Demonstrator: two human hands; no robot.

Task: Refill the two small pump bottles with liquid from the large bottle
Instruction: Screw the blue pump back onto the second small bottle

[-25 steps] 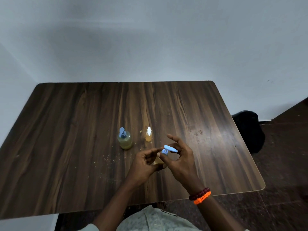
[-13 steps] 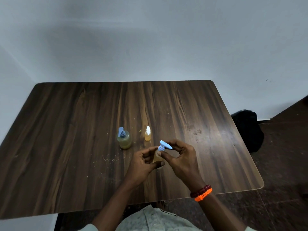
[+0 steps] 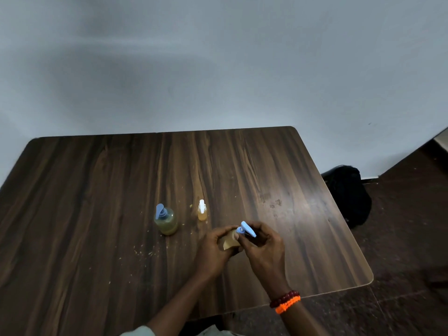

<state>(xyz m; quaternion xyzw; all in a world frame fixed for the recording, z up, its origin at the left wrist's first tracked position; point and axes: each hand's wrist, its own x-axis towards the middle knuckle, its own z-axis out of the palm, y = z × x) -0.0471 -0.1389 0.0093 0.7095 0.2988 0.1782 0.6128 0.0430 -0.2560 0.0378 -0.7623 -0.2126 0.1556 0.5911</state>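
Near the surface's [image 3: 97, 190] front, the left hand [image 3: 213, 248] grips a small bottle [image 3: 230, 241] while the right hand [image 3: 264, 246] pinches its blue pump [image 3: 247, 229]. Farther left stand a larger pump bottle [image 3: 166, 220] and a small white-topped bottle [image 3: 202, 210].

Dim room, glare on table [image 3: 303, 204], wide-angle edge bending

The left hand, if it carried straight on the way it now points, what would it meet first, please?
The left hand points right and slightly away; it would probably meet the right hand first, just beyond the small bottle both hold.
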